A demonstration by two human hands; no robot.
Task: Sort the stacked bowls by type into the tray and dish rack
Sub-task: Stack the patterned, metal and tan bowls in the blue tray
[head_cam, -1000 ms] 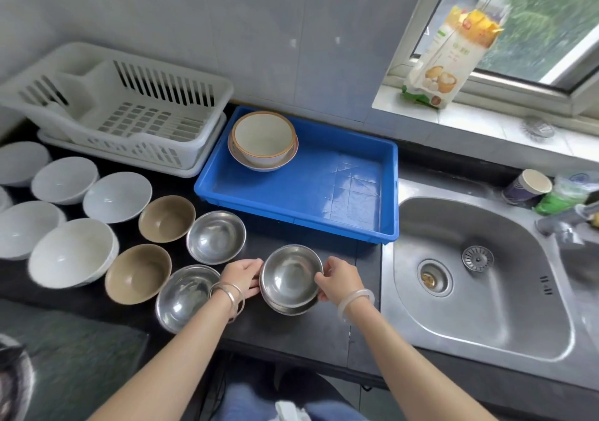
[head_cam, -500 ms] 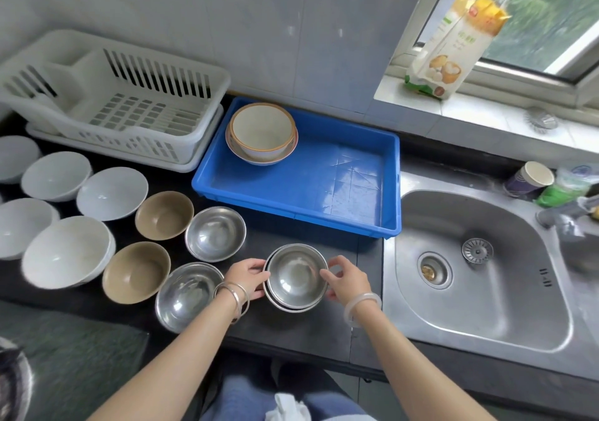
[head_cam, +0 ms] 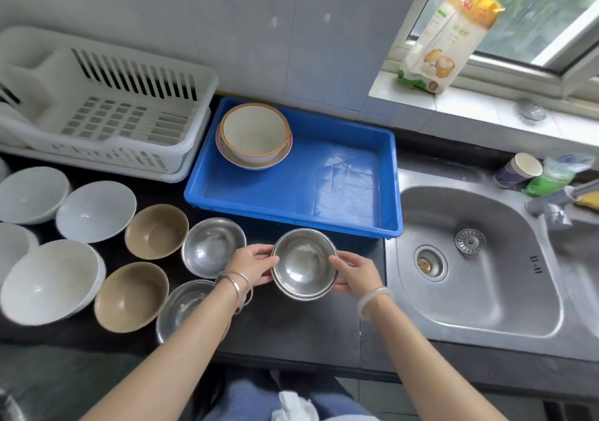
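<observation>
A small stack of steel bowls (head_cam: 303, 263) is held just in front of the blue tray (head_cam: 387, 193). My left hand (head_cam: 254, 266) grips its left rim and my right hand (head_cam: 355, 273) grips its right rim. The tray holds cream bowls with orange rims (head_cam: 254, 135) in its far left corner. The white dish rack (head_cam: 107, 109) stands to the tray's left. Two more steel bowls (head_cam: 212, 245) (head_cam: 183, 307), two tan bowls (head_cam: 155, 231) (head_cam: 131, 295) and several white bowls (head_cam: 48, 281) lie spread on the dark counter at left.
A steel sink (head_cam: 479, 268) lies right of the tray, with a tap (head_cam: 557, 198) and a paper cup (head_cam: 518, 169) behind it. A food packet (head_cam: 447, 38) leans on the window sill. The tiled wall runs behind the rack and tray.
Both hands have lifted the steel bowl stack a little off the counter and moved it toward the blue tray. The other bowls have stayed put.
</observation>
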